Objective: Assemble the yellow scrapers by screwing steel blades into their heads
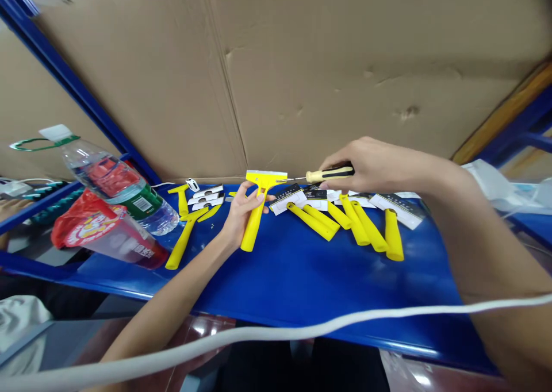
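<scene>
My left hand (240, 211) is closed around the neck of a yellow scraper (254, 222), holding it upright with its wide blade end at the top. From the right, my right hand (351, 165) grips a screwdriver (317, 176) with a cream and black handle. Its thin shaft points left, and the tip meets the right side of the scraper head. Several yellow scrapers with black-and-white card sleeves (317, 219) lie on the blue table to the right. More yellow scraper pieces (183, 239) lie to the left, near white-sleeved blades (207, 196).
A large water bottle (125, 179) and a red-topped plastic cup (116, 237) stand on the left of the blue table (276, 288). Brown cardboard (302, 64) rises behind. A white cable (276, 331) crosses in front. Another person's hand (12, 208) shows at far left.
</scene>
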The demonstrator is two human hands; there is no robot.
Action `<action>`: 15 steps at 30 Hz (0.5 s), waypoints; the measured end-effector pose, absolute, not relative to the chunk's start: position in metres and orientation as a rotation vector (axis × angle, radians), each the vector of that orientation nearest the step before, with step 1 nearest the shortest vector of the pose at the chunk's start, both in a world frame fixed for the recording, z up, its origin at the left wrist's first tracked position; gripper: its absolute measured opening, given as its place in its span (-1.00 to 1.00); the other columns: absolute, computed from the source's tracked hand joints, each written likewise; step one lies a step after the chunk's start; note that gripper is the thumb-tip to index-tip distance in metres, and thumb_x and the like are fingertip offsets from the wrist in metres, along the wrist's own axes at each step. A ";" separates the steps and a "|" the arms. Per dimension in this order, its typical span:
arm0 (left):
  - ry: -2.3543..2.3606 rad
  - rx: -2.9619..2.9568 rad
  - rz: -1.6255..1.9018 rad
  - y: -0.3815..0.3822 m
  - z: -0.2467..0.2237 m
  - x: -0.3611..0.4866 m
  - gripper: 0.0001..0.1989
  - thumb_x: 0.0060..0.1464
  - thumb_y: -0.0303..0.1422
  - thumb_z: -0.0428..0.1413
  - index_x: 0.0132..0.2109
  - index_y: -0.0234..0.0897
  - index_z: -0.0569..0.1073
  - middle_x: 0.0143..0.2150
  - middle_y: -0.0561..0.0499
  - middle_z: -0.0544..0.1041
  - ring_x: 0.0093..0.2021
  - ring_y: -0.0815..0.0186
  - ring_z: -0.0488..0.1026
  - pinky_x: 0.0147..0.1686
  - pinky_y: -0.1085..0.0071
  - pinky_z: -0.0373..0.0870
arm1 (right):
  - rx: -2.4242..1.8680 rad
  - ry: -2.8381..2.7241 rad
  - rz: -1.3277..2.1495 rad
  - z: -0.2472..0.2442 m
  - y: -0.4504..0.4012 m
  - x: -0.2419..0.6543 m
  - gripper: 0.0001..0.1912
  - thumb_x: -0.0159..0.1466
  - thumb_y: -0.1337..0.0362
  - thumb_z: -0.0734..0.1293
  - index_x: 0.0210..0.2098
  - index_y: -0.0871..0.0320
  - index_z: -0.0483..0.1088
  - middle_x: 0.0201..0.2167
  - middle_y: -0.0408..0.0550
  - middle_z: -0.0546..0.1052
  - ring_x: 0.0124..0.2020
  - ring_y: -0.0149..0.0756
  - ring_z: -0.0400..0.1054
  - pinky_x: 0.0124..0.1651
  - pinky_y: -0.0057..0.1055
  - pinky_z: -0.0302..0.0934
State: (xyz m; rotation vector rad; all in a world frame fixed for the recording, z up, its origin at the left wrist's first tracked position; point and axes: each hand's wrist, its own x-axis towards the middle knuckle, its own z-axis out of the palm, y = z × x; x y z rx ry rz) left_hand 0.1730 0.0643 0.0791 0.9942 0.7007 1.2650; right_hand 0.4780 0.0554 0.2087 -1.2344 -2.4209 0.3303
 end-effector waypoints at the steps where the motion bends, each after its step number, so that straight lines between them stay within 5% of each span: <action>1: 0.689 1.026 1.291 0.065 0.081 0.173 -0.39 -0.06 -0.37 0.57 0.05 -0.16 0.43 0.00 -0.04 0.70 -0.01 0.19 0.74 -0.17 0.45 0.62 | -1.274 -2.464 0.317 0.208 0.057 0.480 -0.74 0.37 -0.03 0.53 -0.29 -0.01 0.67 -0.38 -0.07 0.69 -0.46 -0.18 0.43 -0.39 -0.23 0.10; 6: 0.623 1.115 1.369 0.061 0.081 0.177 -0.49 0.03 -0.38 0.55 0.07 -0.24 0.53 0.12 -0.22 0.73 0.28 0.03 0.67 0.25 0.21 0.56 | -1.231 -2.341 0.160 0.206 0.058 0.469 -0.68 0.41 -0.07 0.46 -0.15 0.07 0.56 -0.27 -0.01 0.68 -0.36 -0.14 0.47 -0.32 -0.22 0.19; 12: 0.590 1.244 1.166 0.041 0.093 0.190 -0.50 0.04 -0.29 0.59 0.06 -0.28 0.61 0.03 -0.23 0.77 0.16 -0.03 0.73 0.25 0.07 0.60 | -1.072 -2.245 0.290 0.206 0.048 0.441 -0.63 0.35 -0.10 0.54 -0.19 0.08 0.58 -0.30 -0.08 0.65 -0.33 -0.22 0.43 -0.27 -0.26 0.19; 15: 0.562 1.350 1.079 0.037 0.102 0.198 -0.52 0.05 -0.25 0.59 0.04 -0.27 0.64 -0.01 -0.20 0.77 0.11 -0.03 0.75 0.21 0.06 0.62 | -1.116 -2.293 0.374 0.208 0.044 0.441 -0.56 0.35 -0.05 0.54 -0.48 0.08 0.45 -0.53 -0.18 0.41 -0.49 -0.33 0.18 -0.39 -0.27 0.00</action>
